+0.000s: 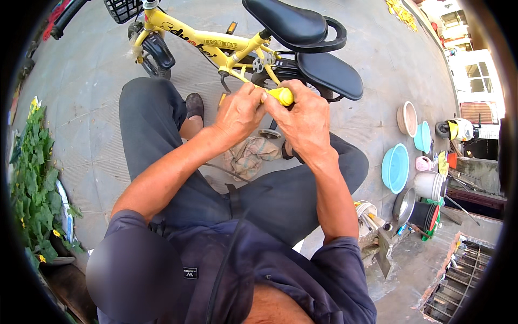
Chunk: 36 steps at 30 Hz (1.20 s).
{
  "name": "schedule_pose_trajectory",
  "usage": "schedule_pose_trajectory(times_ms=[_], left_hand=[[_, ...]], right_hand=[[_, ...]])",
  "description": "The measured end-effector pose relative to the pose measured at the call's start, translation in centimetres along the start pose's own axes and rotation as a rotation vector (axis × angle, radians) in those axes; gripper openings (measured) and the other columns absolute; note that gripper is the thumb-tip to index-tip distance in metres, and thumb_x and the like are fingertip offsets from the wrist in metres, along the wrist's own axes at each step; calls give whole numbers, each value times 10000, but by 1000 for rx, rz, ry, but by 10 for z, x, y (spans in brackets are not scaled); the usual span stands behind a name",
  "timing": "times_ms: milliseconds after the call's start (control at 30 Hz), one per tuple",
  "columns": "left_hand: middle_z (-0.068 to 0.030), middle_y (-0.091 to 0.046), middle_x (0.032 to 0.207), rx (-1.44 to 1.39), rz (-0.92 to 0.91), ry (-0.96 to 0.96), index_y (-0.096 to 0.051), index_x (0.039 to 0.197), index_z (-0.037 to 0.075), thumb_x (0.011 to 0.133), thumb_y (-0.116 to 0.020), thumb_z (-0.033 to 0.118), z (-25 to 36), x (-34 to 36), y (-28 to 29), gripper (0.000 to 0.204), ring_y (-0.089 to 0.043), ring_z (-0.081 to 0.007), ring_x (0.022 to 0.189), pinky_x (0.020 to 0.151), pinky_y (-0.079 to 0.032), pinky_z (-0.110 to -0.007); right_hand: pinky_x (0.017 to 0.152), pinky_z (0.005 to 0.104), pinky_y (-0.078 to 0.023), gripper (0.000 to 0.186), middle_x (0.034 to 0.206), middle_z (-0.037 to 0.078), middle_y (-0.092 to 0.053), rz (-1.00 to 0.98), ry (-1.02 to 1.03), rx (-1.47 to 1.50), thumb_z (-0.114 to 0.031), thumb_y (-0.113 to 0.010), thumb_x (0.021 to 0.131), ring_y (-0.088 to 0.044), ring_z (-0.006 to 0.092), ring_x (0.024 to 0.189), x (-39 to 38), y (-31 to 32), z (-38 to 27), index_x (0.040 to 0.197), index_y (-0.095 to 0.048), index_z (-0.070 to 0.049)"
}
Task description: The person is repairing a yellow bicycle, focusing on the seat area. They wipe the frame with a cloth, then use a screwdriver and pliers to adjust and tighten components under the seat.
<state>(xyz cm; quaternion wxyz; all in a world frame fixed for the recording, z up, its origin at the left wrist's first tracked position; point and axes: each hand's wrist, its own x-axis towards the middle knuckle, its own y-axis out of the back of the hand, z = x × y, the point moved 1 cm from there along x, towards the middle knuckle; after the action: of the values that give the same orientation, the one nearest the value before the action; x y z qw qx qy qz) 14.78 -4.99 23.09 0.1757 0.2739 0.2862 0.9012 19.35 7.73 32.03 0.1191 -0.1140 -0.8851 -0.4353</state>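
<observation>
Both my hands meet in front of the yellow children's bicycle (237, 43), above the space between my knees. Curled around a small bright yellow thing (281, 96) with a rounded end is my right hand (303, 116), its thumb pressed toward the left. My left hand (239, 110) is closed, its fingertips pinched at the left end of the same thing. Most of it is hidden by my fingers, so its kind cannot be made out. Below my hands, a crumpled checked cloth (249, 156) lies on the ground between my feet.
The bicycle's black saddle (291, 24) and rear seat (330, 74) stand just beyond my hands. On the right are a blue basin (395, 168), a metal basin (404, 205) and several other containers. Leafy plants (35, 183) line the left. A yellow heap (402, 13) lies far right.
</observation>
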Motion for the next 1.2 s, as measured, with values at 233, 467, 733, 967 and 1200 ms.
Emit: schedule_pose_trajectory(times_ms=[233,467,733,967,1200], left_hand=[[-121,-591,844,-135,17,673,-576,953,-16,830,-608,130,-84,13,2,194,-617,-213,770,675,-506,-344],[-149,-583,937,-928,434,1117,-541,998,-71,847,-607,137,-152,25,-18,265,-638,-249,817,738,-568,-333],[-156,-572,983,-1219,628,1071,-522,1040,-64,859,-600,121,-166,36,-48,270,-635,-264,855,798,-553,-351],[-147,-589,960,-1360,662,941,-556,1017,-50,850,-622,95,-165,35,-54,231,-634,-268,855,802,-549,-377],[-150,-615,908,-1347,745,937,-568,994,-45,846,-627,95,-165,34,-46,212,-643,-259,816,770,-560,-372]], right_hand=[[698,381,-493,457,859,207,-657,-226,-243,179,-312,-630,834,-645,318,753,39,-40,73,1102,-590,56],[836,423,-452,383,1047,257,-598,-238,-292,18,-224,-570,849,-581,406,960,70,-80,118,1115,-572,52],[921,421,-421,400,1174,259,-552,-211,-373,-62,-166,-540,857,-541,412,1064,81,-112,136,1203,-523,35],[623,253,-502,396,738,119,-666,-237,-423,-62,-137,-518,894,-607,119,613,84,-122,167,1270,-507,-15],[649,285,-509,375,830,140,-650,-229,-553,109,-100,-507,875,-635,147,673,96,-123,145,1240,-522,-17]])
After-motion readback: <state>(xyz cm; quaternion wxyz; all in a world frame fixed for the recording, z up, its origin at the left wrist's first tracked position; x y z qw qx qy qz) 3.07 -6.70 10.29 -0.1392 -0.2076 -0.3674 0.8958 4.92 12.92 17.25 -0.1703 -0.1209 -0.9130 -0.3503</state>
